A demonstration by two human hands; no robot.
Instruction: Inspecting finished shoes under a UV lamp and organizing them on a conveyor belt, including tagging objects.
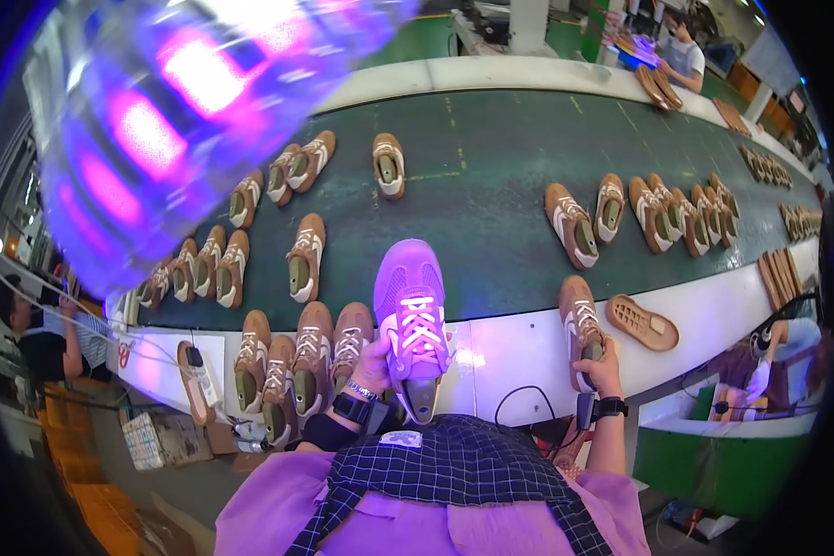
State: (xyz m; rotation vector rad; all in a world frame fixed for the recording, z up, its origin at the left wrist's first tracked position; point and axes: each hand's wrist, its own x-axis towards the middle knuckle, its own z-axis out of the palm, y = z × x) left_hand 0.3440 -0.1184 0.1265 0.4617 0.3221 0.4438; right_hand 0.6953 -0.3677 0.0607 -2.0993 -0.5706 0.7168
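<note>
Factory line: dark green conveyor belt (pixel 491 176) with white edge strips, tan sneakers scattered along it in pairs and rows. Purple lamp glare (pixel 185 102) fills upper left and tints the near side.

Left hand (pixel 372 366), black watch on the wrist, is closed around the side of a sneaker (pixel 411 310) with white laces. The shoe is held toe-away over the near white counter (pixel 519 357) edge and looks purple under the lamp.

Right hand (pixel 602 363), also with a dark wrist strap, is wrapped around the heel of a second tan sneaker (pixel 579 324) lying on the counter. Loose tan sole (pixel 642 322) just to its right, tread up.

Row of tan sneakers (pixel 296 361) sits just left of the left hand. Small white box with print (pixel 162 437) below the counter at lower left. More soles stacked at the right belt edge (pixel 780 273). Other people at the far end and both sides.
</note>
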